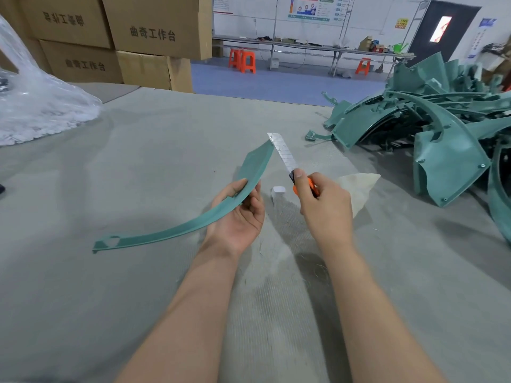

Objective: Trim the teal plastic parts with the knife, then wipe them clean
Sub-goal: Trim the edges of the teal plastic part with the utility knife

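A long curved teal plastic strip (171,230) arcs from lower left up to the centre, held above the grey table (110,299). My left hand (237,214) grips it near its upper end, palm up, fingers curled round the edge. My right hand (323,205) grips an orange utility knife (287,158), thumb along its top. The long segmented blade points up and left, and its tip meets the strip's upper tip. A pale wiping cloth (359,186) lies on the table behind my right hand.
A heap of teal plastic parts (431,128) fills the right side of the table. A small white block (278,191) sits between my hands. A clear plastic bag (36,100) lies at far left, with stacked cardboard boxes (124,37) behind it.
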`<action>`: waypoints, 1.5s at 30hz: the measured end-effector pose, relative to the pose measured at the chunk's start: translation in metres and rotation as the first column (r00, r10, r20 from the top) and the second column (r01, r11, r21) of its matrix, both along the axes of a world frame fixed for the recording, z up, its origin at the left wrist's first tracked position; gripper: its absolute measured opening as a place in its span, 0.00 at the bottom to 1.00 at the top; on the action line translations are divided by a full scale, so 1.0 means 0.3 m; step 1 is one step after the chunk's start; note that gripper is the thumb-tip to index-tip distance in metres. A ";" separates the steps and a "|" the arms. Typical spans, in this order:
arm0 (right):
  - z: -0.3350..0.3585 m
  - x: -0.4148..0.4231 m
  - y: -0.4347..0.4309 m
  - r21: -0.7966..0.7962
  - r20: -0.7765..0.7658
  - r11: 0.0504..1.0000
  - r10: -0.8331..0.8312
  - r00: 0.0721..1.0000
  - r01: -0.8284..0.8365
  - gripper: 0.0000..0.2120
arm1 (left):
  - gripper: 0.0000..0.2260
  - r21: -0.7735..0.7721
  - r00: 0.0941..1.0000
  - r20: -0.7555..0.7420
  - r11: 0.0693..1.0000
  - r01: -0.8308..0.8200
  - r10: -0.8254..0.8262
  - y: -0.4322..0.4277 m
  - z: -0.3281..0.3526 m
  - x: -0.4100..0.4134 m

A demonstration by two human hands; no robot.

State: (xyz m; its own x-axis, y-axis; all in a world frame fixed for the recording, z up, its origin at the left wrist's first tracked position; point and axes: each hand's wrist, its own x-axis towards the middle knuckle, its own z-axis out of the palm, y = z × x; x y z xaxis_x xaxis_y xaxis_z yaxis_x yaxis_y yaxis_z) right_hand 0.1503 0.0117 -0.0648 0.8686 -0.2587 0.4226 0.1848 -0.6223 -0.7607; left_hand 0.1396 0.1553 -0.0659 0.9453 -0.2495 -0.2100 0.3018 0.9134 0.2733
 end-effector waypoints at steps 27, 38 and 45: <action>-0.005 -0.024 0.048 -0.106 -0.097 0.940 0.313 0.945 -0.323 0.23 | 0.07 -0.007 0.986 -0.025 0.986 -0.167 0.166 0.000 -0.021 0.013; 0.015 -0.014 0.010 0.040 -0.089 0.980 0.197 0.976 -0.194 0.25 | 0.07 0.017 0.989 0.028 0.989 -0.145 0.145 -0.003 -0.019 0.009; 0.012 -0.010 -0.001 0.006 -0.127 0.991 0.132 0.983 -0.132 0.27 | 0.07 0.041 0.990 0.029 0.989 -0.142 0.141 -0.010 -0.017 0.004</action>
